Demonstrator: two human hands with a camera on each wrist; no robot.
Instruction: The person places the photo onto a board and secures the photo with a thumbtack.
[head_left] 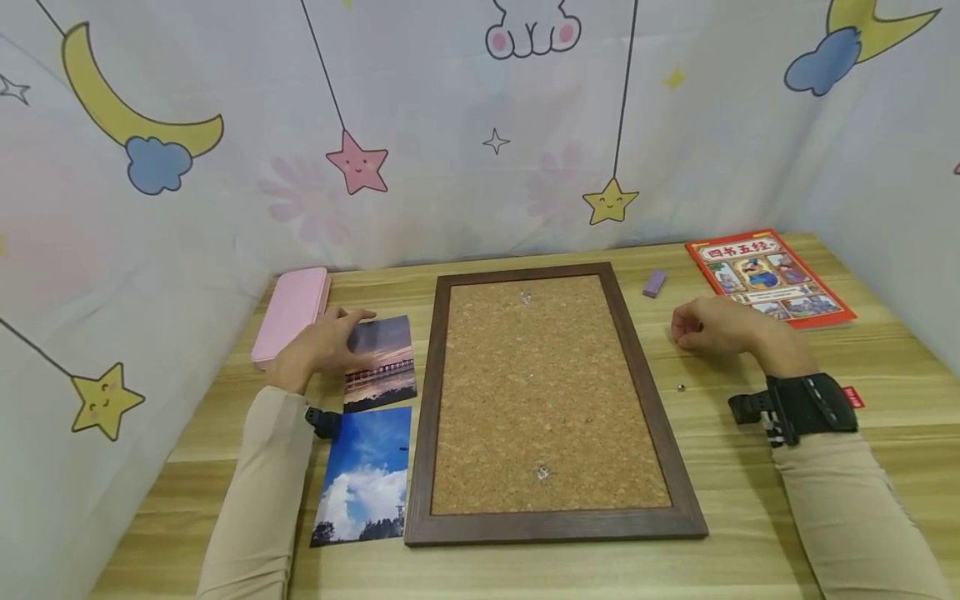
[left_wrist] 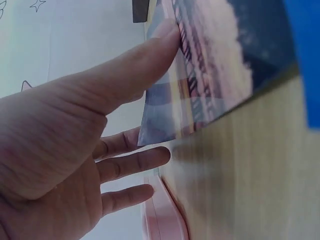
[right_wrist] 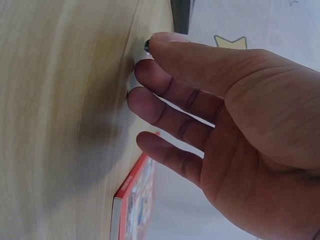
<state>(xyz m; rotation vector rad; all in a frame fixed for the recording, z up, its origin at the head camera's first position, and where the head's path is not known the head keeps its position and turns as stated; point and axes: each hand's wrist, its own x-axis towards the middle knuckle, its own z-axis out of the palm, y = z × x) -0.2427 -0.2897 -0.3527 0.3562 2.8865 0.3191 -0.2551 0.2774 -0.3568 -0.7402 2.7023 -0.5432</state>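
A: Glossy photo print of a pink-and-grey dusk sky (head_left: 393, 358): position?

B: Left of the brown-framed rectangular cork board (head_left: 510, 400), beside its far half. The gripped end is raised off the pale wood-grain table (head_left: 570, 575).

A: Left hand (head_left: 322, 342)?

B: Narrow grip on the print: thumb on its face, a finger behind. Other fingers extend loosely past the edge.

A: Right hand (head_left: 712, 327)?

B: Right of the board, fingers curled. Thumb and index pinch a small dark shiny bead-like piece (right_wrist: 147, 46); index mostly hidden, piece too small to identify.

A: On the board?

B: Clear shiny bits: one near the far end (head_left: 526, 297), one near the near end (head_left: 542, 473).

A: Close around it?

B: Blue-sky-and-cloud photo (head_left: 367, 479) just beside the near left side. Tiny round metallic piece (head_left: 681, 387) near the right side. Small purple block (head_left: 655, 284) near the far right corner.

A: Further out?

B: Pink rounded case (head_left: 292, 312) left of the board, beyond the held print; red illustrated book (head_left: 772, 279) well to the right.
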